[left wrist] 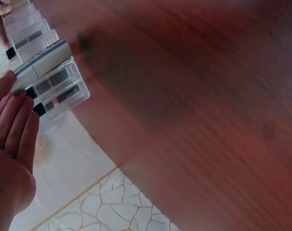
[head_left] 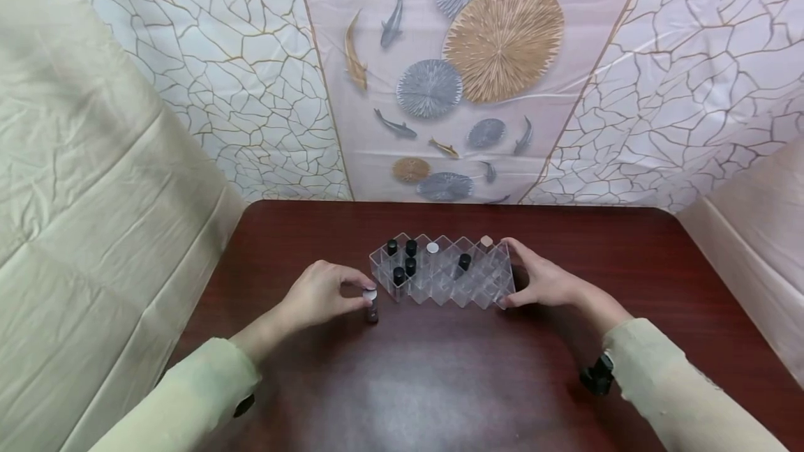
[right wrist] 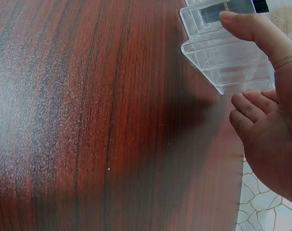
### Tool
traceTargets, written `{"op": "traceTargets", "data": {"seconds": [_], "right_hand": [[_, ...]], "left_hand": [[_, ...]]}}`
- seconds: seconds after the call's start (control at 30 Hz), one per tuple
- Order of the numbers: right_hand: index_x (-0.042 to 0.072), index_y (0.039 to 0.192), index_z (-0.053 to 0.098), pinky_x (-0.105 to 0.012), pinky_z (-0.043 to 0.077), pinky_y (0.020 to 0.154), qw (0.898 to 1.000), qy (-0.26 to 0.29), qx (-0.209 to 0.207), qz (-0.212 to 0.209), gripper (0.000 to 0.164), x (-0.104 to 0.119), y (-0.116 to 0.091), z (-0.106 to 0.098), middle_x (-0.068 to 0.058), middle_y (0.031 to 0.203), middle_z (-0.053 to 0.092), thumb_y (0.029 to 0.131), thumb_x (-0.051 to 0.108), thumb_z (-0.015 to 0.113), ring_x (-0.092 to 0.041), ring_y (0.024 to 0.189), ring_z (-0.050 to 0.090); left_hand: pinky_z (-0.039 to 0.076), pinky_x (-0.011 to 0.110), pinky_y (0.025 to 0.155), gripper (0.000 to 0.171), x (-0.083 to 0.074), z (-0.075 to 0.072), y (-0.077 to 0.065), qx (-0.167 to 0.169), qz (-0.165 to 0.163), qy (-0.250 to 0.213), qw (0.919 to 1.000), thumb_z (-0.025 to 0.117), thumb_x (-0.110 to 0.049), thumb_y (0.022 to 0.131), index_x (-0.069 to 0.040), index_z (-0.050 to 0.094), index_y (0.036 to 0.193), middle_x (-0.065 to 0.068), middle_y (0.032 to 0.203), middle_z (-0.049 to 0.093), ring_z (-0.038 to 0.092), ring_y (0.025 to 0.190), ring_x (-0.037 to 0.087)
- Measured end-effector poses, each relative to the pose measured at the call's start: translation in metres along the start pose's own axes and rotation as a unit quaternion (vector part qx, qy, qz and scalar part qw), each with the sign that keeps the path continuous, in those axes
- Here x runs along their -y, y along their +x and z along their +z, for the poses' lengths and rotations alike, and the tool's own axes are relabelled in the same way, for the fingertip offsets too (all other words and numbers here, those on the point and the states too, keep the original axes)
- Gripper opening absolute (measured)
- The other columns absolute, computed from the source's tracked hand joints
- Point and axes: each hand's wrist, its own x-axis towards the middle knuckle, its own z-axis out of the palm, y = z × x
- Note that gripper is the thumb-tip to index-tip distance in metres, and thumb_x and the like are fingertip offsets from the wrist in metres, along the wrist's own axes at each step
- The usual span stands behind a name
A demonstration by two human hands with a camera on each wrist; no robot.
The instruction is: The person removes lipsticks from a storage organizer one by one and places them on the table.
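My left hand pinches a silver lipstick tube by its top end between thumb and fingertips. The lipstick stands upright in the head view, just off the front left corner of a clear lipstick organizer with diamond-shaped slots. Around the organizer's right end, my right hand holds it, thumb at the front corner and fingers at the back. Several black-capped tubes stand in the left slots. A white-topped tube, another black-capped one and a pinkish-capped one sit farther right.
The organizer rests on a glossy dark red wooden table. Behind the table hangs a patterned cloth, and pale padded fabric flanks the left side. A dark device is strapped at the right wrist.
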Motion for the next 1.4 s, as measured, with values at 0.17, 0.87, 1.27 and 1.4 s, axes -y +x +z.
{"op": "traceTargets", "data": {"seconds": [0.17,0.87,1.27,1.4], "right_hand": [[-0.002,0.153,0.032,-0.009,0.028,0.107,1.0,0.01,0.003,-0.005,0.103,0.0,0.001,0.001,-0.028,0.154,0.053,0.076,0.016,0.098,-0.047,0.148,0.045],[-0.004,0.154,0.028,-0.008,0.026,0.108,0.999,0.037,0.009,-0.003,0.105,0.001,-0.001,0.0,-0.032,0.156,0.05,0.077,0.013,0.097,-0.049,0.15,0.041],[-0.004,0.152,0.031,-0.007,0.027,0.107,0.999,0.044,0.006,-0.014,0.102,0.001,0.0,0.0,-0.03,0.155,0.048,0.077,0.012,0.098,-0.05,0.15,0.04],[-0.004,0.151,0.031,-0.007,0.027,0.106,0.999,0.04,0.004,-0.018,0.101,0.001,-0.001,0.0,-0.03,0.154,0.049,0.076,0.012,0.098,-0.051,0.149,0.041]], "left_hand": [[0.056,0.026,0.07,0.018,-0.003,0.006,-0.01,0.007,0.009,0.001,0.9999,0.091,-0.021,0.085,-0.022,0.086,0.102,-0.014,0.092,0.081,0.075,0.077,0.008],[0.058,0.026,0.072,0.021,-0.007,0.017,-0.025,0.02,0.039,-0.008,0.999,0.09,-0.02,0.085,-0.022,0.084,0.105,-0.015,0.096,0.081,0.077,0.086,0.005],[0.06,0.029,0.077,0.025,-0.007,0.016,-0.027,0.023,0.045,-0.008,0.9987,0.091,-0.019,0.085,-0.019,0.083,0.109,-0.011,0.101,0.081,0.078,0.092,0.009],[0.06,0.028,0.078,0.028,-0.007,0.017,-0.026,0.023,0.049,-0.004,0.9985,0.092,-0.023,0.083,-0.019,0.083,0.109,-0.011,0.102,0.081,0.078,0.093,0.01]]}}
